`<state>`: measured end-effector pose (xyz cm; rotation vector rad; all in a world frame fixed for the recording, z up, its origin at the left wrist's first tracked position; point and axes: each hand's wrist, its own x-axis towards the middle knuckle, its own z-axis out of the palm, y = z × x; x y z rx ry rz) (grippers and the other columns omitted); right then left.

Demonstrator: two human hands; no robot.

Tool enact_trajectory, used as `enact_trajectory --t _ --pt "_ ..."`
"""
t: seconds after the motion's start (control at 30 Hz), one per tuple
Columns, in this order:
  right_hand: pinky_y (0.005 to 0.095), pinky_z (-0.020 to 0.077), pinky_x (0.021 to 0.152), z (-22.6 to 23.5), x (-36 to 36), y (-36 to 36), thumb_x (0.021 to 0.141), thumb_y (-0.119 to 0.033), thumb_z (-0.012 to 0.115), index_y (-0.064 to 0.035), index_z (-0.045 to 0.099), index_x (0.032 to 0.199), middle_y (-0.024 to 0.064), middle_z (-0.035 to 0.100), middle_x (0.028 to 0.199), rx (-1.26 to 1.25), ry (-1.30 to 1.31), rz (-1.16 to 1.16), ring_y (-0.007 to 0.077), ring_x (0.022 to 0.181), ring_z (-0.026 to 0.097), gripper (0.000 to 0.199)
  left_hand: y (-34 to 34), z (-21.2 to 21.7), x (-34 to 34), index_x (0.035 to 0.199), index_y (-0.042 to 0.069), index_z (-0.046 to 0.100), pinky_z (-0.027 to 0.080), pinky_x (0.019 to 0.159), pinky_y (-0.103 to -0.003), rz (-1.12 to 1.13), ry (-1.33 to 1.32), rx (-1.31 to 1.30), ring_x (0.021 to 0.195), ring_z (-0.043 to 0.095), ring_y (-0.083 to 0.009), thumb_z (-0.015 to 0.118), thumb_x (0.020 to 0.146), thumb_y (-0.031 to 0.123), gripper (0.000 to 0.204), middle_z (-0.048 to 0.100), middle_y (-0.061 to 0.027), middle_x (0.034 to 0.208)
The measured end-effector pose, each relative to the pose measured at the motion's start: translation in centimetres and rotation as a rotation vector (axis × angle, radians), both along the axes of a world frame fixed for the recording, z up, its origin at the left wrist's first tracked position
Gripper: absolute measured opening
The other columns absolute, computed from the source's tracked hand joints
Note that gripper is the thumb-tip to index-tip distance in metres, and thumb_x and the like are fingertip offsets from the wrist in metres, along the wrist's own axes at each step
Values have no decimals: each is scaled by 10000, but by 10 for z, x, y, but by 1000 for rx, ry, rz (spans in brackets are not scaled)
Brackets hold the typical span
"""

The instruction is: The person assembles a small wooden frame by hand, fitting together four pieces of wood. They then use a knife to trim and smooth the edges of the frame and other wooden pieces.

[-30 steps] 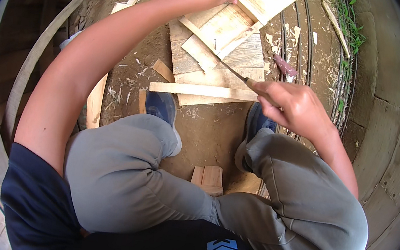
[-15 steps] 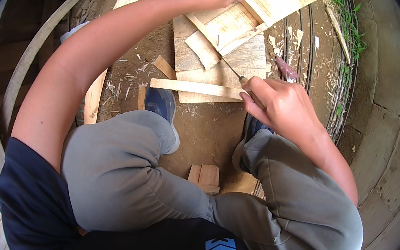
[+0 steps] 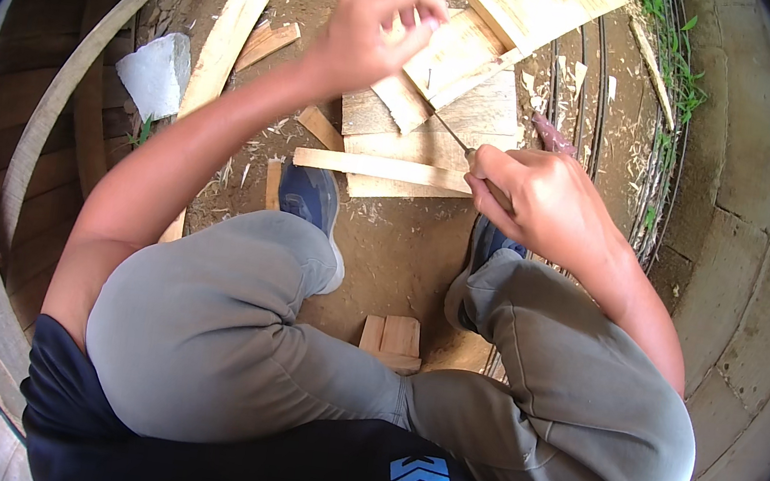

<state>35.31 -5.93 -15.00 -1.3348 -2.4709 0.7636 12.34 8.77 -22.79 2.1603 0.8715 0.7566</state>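
Gripping a thin blade (image 3: 451,133) with closed fingers, the right hand (image 3: 543,207) is working beside the wooden strip (image 3: 379,168); the left hand (image 3: 372,32) is pinching a slat (image 3: 455,62) beyond it; steady, shallow strokes seem best.

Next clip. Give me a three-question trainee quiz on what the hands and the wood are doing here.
1. True or false: the left hand rests on the knee.
2. What does the right hand hold? A) thin blade B) white stone C) shoe
3. Fill in: a long wooden strip lies across the ground in front of the blue ____.

Key: 1 false, it is raised over the light wood pieces; 2 A, the thin blade; 3 shoes.
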Motion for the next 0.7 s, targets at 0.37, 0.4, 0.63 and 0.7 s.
enact_trajectory --t 0.37,0.4,0.63,0.7 --pt "428 550 692 -16 -16 0 895 -134 763 -27 591 963 134 664 794 64 49 -120 338 738 685 214 -88 -4 5 1186 89 613 423 929 -421 -192 -142 185 1034 589 -272 780 700 203 527 640 -74 1098" --pt "423 549 676 -21 -20 -3 897 -141 764 -21 591 973 141 670 815 62 75 -126 342 757 691 224 -91 -6 4 1186 88 612 422 931 -424 -194 -141 155 1047 589 -276 783 697 202 530 641 -76 1107" --pt "392 548 613 -16 -16 3 900 -330 755 -45 613 1119 120 656 796 121 217 -39 293 700 692 386 -87 -15 -4 1184 93 619 462 926 -402 -220 -203 122 968 638 -281 822 765 147 468 678 -77 1031" --pt "337 557 599 -20 6 16 861 -434 765 -81 626 1245 72 663 775 176 213 -20 222 694 705 540 -82 -14 -3 1188 97 622 467 930 -403 -227 -221 133 950 644 -279 817 781 141 454 681 -76 1018"
